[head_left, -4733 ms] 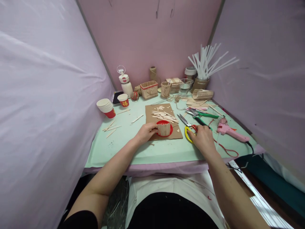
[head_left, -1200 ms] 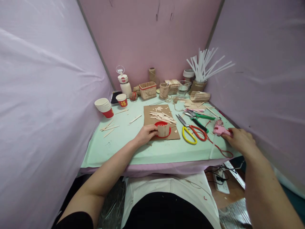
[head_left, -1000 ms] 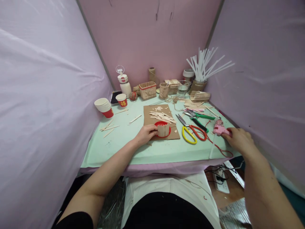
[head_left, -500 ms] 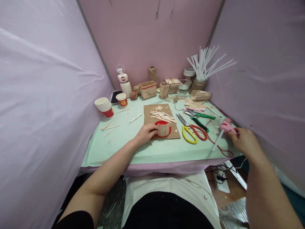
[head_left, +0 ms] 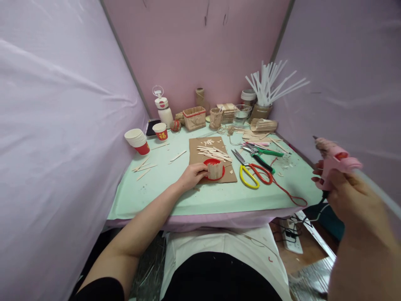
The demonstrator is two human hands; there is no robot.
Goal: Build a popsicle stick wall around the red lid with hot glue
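Note:
My left hand (head_left: 193,174) pinches the left side of a small curved wall of wooden sticks (head_left: 215,170). That wall stands on a round red piece (head_left: 212,161), which lies on a brown cardboard sheet (head_left: 196,146). Cut wooden sticks (head_left: 214,154) are heaped just behind it. Off the table's right side, my right hand (head_left: 347,188) is wrapped round the handle of a pink glue gun (head_left: 335,161), held up with its dark nozzle pointing left and its cord hanging down.
Scissors with yellow and red handles (head_left: 255,175) and green-handled pliers (head_left: 266,159) lie right of the cardboard. Paper cups (head_left: 138,140) stand at the left. A woven basket (head_left: 194,118), a glass bowl (head_left: 242,115) and white glue sticks (head_left: 267,83) line the back.
My right hand has lifted the glue gun off the table's right edge, up and to the right, and turned it. My left hand and the stick wall have hardly moved.

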